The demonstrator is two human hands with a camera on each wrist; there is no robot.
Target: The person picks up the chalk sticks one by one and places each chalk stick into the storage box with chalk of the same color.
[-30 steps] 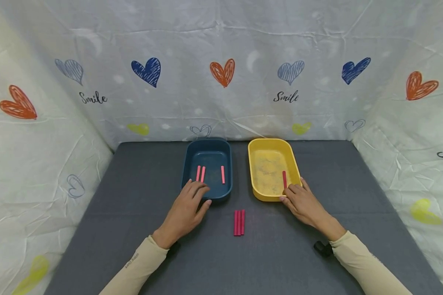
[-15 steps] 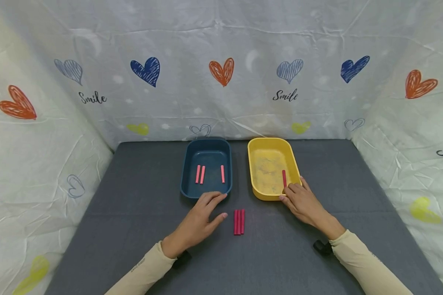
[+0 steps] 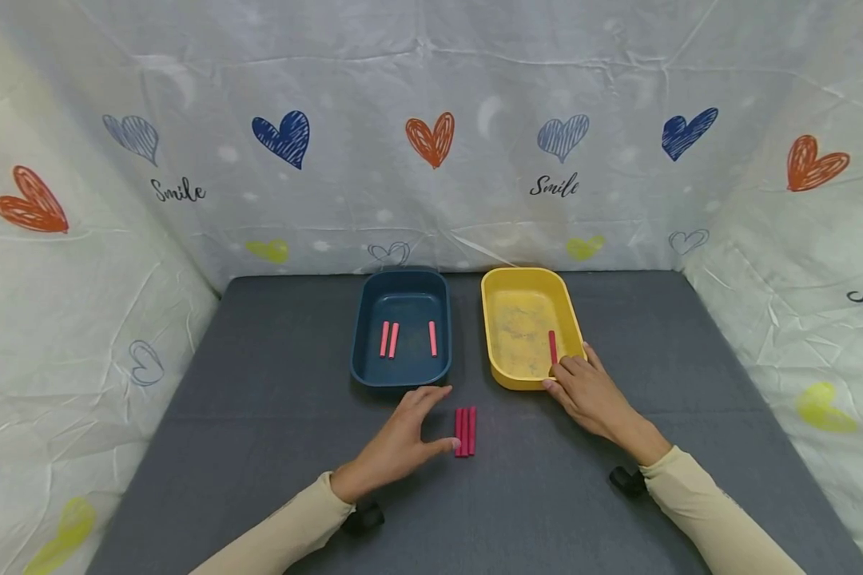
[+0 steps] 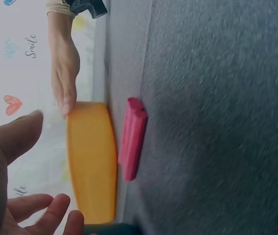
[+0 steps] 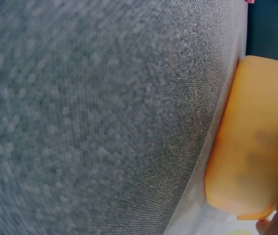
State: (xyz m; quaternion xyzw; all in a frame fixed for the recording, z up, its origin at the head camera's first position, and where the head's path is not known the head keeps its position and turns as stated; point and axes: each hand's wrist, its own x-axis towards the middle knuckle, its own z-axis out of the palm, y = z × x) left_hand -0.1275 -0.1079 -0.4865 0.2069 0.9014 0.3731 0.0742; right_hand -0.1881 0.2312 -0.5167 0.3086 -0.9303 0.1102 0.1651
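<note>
My left hand [image 3: 401,439] is beside three dark pink chalk-like sticks [image 3: 465,432] lying together on the table. Its thumb and fingers are spread, the thumb tip right at the left stick in the head view; nothing is held. In the left wrist view the sticks [image 4: 132,139] lie beyond the thumb and fingers. My right hand [image 3: 588,395] holds the near right corner of the yellow tray [image 3: 499,375], thumb outside the front rim and fingers over it. A dark red stick [image 3: 552,345] lies in that tray, its near end by those fingertips.
Left of the yellow tray stands a dark blue tray [image 3: 359,363]. It holds two light pink sticks [image 3: 389,340] on the left and one pink stick [image 3: 432,339] on the right. A white printed cloth [image 3: 489,208] rises behind the grey table [image 3: 273,351].
My left hand has moved from over the blue tray's near left edge toward the right and nearer me, to the three sticks, with its thumb spreading. My right hand stays at the yellow tray.
</note>
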